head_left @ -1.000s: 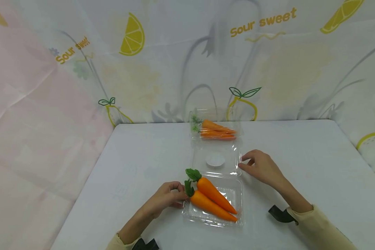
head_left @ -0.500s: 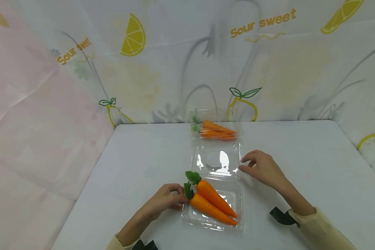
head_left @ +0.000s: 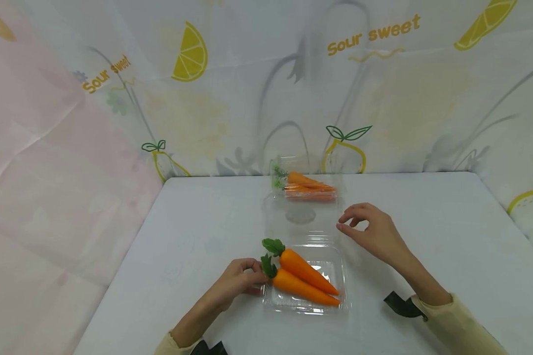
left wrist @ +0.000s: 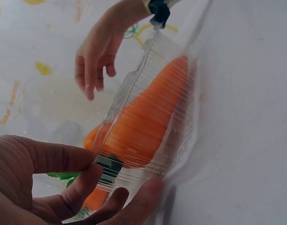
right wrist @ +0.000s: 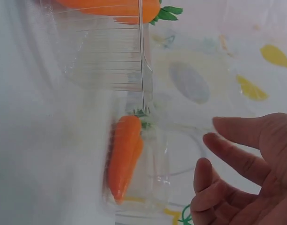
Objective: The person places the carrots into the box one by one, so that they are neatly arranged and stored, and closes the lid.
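Two orange carrots with green leaf tops, the front carrot (head_left: 304, 288) and the rear carrot (head_left: 308, 271), lie side by side in a clear plastic clamshell box (head_left: 302, 310). My left hand (head_left: 237, 283) pinches the box's left rim between thumb and fingers, as the left wrist view shows. The box's clear lid (head_left: 277, 222) stands unfolded on the far side, with a pale oval label (head_left: 300, 215) on it. My right hand (head_left: 375, 234) is beside the lid's right edge, thumb and fingers apart and bent, with nothing visible between them.
Behind the lid, at the table's back edge, sits another clear box (head_left: 277, 162) with several orange carrots (head_left: 308, 187) inside. The white table (head_left: 195, 222) ends at a printed cloth backdrop (head_left: 248, 98).
The lid has shifted away and a little left, and its glare has gone. My right hand has risen slightly. The left hand keeps its grip while the box shifts slightly.
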Motion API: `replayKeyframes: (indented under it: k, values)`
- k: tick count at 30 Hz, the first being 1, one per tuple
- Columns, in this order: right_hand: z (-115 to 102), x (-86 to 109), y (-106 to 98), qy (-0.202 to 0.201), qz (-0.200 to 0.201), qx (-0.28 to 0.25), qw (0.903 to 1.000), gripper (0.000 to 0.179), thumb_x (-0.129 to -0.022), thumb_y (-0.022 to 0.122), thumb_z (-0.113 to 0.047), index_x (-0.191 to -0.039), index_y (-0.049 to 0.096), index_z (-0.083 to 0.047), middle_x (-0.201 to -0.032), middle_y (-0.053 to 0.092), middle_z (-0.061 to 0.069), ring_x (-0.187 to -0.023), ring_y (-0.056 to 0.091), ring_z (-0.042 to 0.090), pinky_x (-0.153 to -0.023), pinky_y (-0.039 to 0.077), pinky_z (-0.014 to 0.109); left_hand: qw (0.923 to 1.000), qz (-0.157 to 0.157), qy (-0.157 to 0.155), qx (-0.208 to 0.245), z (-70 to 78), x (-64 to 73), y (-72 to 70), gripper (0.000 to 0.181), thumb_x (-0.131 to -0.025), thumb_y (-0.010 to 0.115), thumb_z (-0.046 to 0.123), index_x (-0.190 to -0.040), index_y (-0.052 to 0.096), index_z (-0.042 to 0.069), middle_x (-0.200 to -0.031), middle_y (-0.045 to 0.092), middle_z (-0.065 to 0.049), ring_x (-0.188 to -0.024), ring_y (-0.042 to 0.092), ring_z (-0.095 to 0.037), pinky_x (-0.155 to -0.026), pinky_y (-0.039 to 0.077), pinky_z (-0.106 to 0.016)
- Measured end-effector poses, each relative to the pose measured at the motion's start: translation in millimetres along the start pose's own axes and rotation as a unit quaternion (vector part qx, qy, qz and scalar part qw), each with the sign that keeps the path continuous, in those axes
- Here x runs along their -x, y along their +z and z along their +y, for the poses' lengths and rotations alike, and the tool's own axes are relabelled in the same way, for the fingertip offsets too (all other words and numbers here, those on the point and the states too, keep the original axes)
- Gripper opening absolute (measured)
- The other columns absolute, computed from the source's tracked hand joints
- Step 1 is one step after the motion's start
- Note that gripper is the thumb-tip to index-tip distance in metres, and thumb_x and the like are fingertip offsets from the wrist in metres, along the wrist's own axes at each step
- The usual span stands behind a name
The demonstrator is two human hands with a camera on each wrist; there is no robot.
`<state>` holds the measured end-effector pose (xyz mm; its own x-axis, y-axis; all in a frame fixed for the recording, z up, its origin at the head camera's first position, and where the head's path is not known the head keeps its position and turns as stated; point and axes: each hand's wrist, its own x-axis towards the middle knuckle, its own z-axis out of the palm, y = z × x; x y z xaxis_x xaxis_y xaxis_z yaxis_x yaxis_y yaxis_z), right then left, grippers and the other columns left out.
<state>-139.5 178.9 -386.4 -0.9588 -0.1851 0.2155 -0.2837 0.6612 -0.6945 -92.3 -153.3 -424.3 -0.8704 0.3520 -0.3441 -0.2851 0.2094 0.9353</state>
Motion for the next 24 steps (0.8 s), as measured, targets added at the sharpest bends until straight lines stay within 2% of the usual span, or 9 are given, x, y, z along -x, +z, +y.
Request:
replayKeyframes:
  k: [3, 5, 11, 15, 18, 24]
  values:
    - [1, 1.4, -2, -0.028, 0.008, -0.015, 0.9995, 0.008, -0.092, 0.072, -0.021, -0.093, 0.076, -0.014, -0.107, 0.065, 0.003, -0.089, 0.06, 0.019, -0.07, 0.052, 0.035, 0.9999, 0.014, 0.003, 0.003, -1.0, -2.5, -0.6, 0.013, -0.087, 0.066, 0.007, -0.079, 0.058, 0.002, -0.108, 0.064, -0.011, -0.089, 0.067, -0.021, -0.074, 0.059, -0.038]
    - [1, 2.3, -3, -0.034, 0.006, -0.026, 0.999, 0.013, -0.097, 0.066, -0.022, -0.094, 0.076, -0.014, -0.108, 0.065, 0.001, -0.093, 0.06, 0.019, -0.068, 0.051, 0.032, 0.9997, 0.024, 0.004, 0.005, -1.3, -4.9, -1.2, 0.013, -0.088, 0.066, 0.008, -0.079, 0.058, 0.002, -0.109, 0.065, -0.012, -0.09, 0.067, -0.021, -0.074, 0.059, -0.037]
    - [0, 5.3, -6, -0.024, -0.004, -0.053, 0.9983, 0.035, -0.106, 0.047, -0.023, -0.09, 0.076, -0.014, -0.114, 0.063, 0.004, -0.106, 0.057, 0.024, -0.078, 0.05, 0.042, 0.9988, 0.048, 0.009, 0.006, -1.0, -9.7, -0.7, 0.015, -0.089, 0.065, 0.009, -0.079, 0.058, 0.0, -0.119, 0.062, -0.018, -0.089, 0.067, -0.023, -0.074, 0.059, -0.037]
    - [0, 7.0, -7, -0.035, -0.013, -0.043, 0.9984, 0.029, -0.104, 0.052, -0.022, -0.089, 0.076, -0.013, -0.111, 0.064, 0.006, -0.101, 0.057, 0.025, -0.072, 0.05, 0.036, 0.9976, 0.068, 0.016, 0.002, -1.2, -11.6, 2.4, 0.017, -0.09, 0.066, 0.01, -0.079, 0.058, -0.001, -0.125, 0.06, -0.022, -0.095, 0.067, -0.026, -0.076, 0.058, -0.04]
    - [2, 8.4, -7, -0.032, -0.032, -0.024, 0.9987, 0.023, -0.101, 0.058, -0.024, -0.091, 0.076, -0.013, -0.109, 0.064, 0.004, -0.095, 0.057, 0.022, -0.068, 0.049, 0.032, 0.9966, 0.081, 0.018, 0.002, -1.8, -13.0, 5.6, 0.018, -0.091, 0.067, 0.011, -0.081, 0.059, -0.002, -0.123, 0.061, -0.021, -0.098, 0.066, -0.027, -0.077, 0.058, -0.041]
    - [10, 13.2, -7, -0.022, -0.095, 0.001, 0.9952, 0.024, -0.1, 0.059, -0.035, -0.097, 0.074, -0.016, -0.112, 0.062, 0.002, -0.1, 0.057, 0.023, -0.078, 0.053, 0.047, 0.9957, 0.092, 0.005, 0.004, -5.0, -13.5, 9.4, 0.019, -0.091, 0.067, 0.015, -0.091, 0.064, -0.004, -0.115, 0.062, -0.016, -0.095, 0.065, -0.023, -0.078, 0.058, -0.038]
